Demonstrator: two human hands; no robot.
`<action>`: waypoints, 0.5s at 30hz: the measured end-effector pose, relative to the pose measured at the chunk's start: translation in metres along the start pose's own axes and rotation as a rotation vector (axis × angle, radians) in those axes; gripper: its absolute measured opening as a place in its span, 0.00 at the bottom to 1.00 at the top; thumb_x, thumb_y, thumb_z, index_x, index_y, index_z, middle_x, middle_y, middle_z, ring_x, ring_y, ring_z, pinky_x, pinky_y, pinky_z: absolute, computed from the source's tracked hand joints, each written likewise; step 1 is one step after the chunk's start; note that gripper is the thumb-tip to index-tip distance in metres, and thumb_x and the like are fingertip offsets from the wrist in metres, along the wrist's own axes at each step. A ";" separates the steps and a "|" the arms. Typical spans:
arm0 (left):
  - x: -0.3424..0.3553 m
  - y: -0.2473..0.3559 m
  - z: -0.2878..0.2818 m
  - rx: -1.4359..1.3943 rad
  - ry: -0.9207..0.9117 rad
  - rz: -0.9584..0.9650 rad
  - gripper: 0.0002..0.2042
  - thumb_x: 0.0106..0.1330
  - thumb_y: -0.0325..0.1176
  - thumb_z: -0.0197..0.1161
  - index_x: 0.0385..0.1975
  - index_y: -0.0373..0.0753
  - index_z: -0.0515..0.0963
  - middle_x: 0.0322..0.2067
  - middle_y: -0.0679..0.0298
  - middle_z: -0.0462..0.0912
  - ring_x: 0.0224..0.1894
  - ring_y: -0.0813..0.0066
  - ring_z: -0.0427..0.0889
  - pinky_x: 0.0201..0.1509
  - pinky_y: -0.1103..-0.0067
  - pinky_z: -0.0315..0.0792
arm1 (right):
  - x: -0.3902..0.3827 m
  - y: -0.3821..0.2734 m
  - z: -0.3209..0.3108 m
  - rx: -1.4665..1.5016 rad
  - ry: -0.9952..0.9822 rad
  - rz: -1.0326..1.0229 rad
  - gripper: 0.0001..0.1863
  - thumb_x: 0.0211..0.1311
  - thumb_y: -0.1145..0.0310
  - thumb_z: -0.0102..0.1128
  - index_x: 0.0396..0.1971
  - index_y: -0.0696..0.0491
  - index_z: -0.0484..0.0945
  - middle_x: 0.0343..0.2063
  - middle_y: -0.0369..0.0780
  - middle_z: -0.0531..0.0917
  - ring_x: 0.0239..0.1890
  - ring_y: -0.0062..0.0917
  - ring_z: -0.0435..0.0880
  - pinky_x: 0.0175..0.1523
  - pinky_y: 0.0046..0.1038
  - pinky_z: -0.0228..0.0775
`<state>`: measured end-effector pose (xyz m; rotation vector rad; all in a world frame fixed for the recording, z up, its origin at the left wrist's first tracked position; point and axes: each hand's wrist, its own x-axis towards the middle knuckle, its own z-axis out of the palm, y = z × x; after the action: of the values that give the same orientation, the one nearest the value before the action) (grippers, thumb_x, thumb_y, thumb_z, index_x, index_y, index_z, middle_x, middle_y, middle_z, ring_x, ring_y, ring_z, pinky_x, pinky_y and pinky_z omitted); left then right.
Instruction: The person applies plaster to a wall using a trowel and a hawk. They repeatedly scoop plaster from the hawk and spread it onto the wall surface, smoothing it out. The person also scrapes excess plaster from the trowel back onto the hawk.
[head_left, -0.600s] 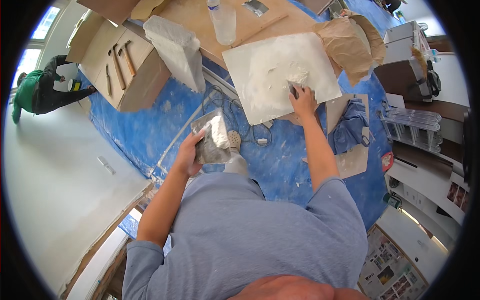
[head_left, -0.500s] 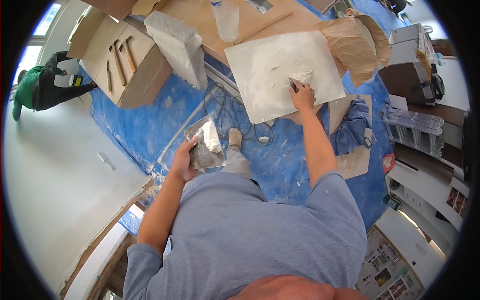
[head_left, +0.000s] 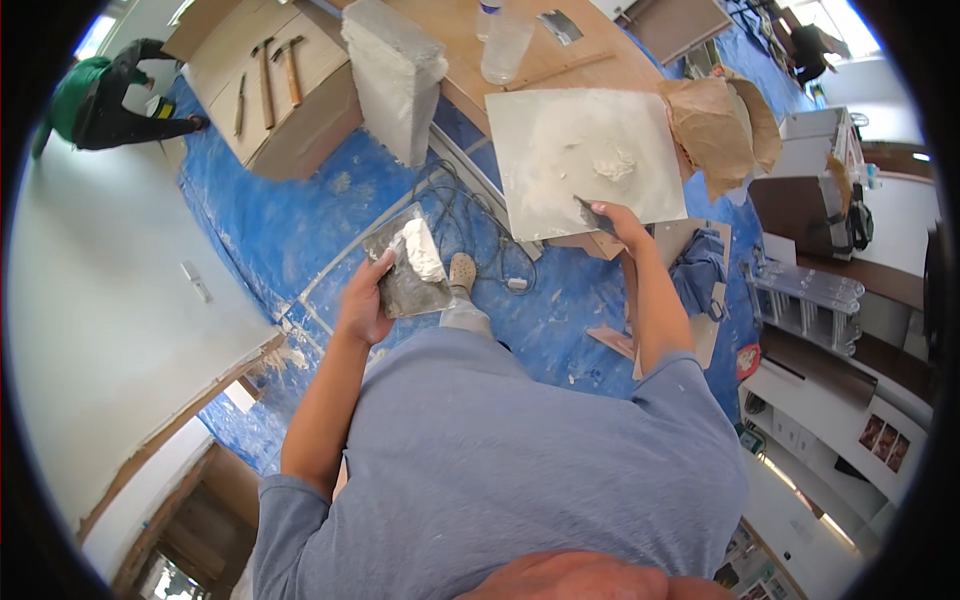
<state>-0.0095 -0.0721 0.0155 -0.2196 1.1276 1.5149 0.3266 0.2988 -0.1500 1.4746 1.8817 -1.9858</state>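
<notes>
Left hand (head_left: pixel 366 302) of the person grips a grey plate (head_left: pixel 402 290) with white paste (head_left: pixel 424 250); right hand (head_left: pixel 622 224), I see, pinches a dark scraper (head_left: pixel 592 213) over the near edge of the white board (head_left: pixel 532 205).

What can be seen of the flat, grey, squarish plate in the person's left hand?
The flat, grey, squarish plate looks like dull, smeared metal. A thick mound of white paste lies on its upper face, toward the right edge. The left hand grips its left side, thumb on top. It is held above the blue floor sheet; its underside is hidden.
</notes>
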 end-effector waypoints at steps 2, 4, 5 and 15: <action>-0.012 0.000 -0.002 -0.008 -0.005 0.032 0.20 0.74 0.42 0.57 0.60 0.40 0.69 0.52 0.61 0.80 0.53 0.67 0.83 0.56 0.67 0.80 | -0.069 -0.096 0.034 0.306 -0.041 0.003 0.29 0.66 0.53 0.57 0.63 0.54 0.76 0.54 0.37 0.82 0.56 0.24 0.78 0.59 0.32 0.70; -0.022 0.002 -0.014 -0.043 -0.069 0.078 0.19 0.75 0.42 0.57 0.60 0.40 0.69 0.53 0.61 0.80 0.53 0.68 0.83 0.55 0.66 0.80 | -0.099 -0.129 0.070 0.510 -0.194 -0.244 0.33 0.67 0.53 0.56 0.67 0.56 0.70 0.60 0.40 0.78 0.62 0.27 0.75 0.62 0.37 0.69; -0.028 0.005 -0.019 -0.059 -0.100 0.115 0.19 0.75 0.42 0.57 0.60 0.40 0.69 0.53 0.62 0.80 0.53 0.68 0.83 0.55 0.66 0.80 | -0.113 -0.150 0.097 0.591 -0.284 -0.390 0.35 0.67 0.52 0.57 0.68 0.57 0.67 0.63 0.42 0.75 0.65 0.29 0.73 0.64 0.39 0.68; -0.188 0.038 -0.093 -0.527 -0.298 0.383 0.19 0.78 0.46 0.49 0.59 0.43 0.73 0.48 0.64 0.85 0.48 0.70 0.86 0.45 0.73 0.79 | -0.264 -0.249 0.418 0.430 -0.659 -1.293 0.37 0.55 0.48 0.70 0.60 0.57 0.78 0.65 0.48 0.67 0.70 0.41 0.63 0.75 0.43 0.48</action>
<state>-0.0247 -0.2601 0.1156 -0.1293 0.5338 2.0948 0.0788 -0.1109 0.1278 -0.7607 2.2633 -2.8226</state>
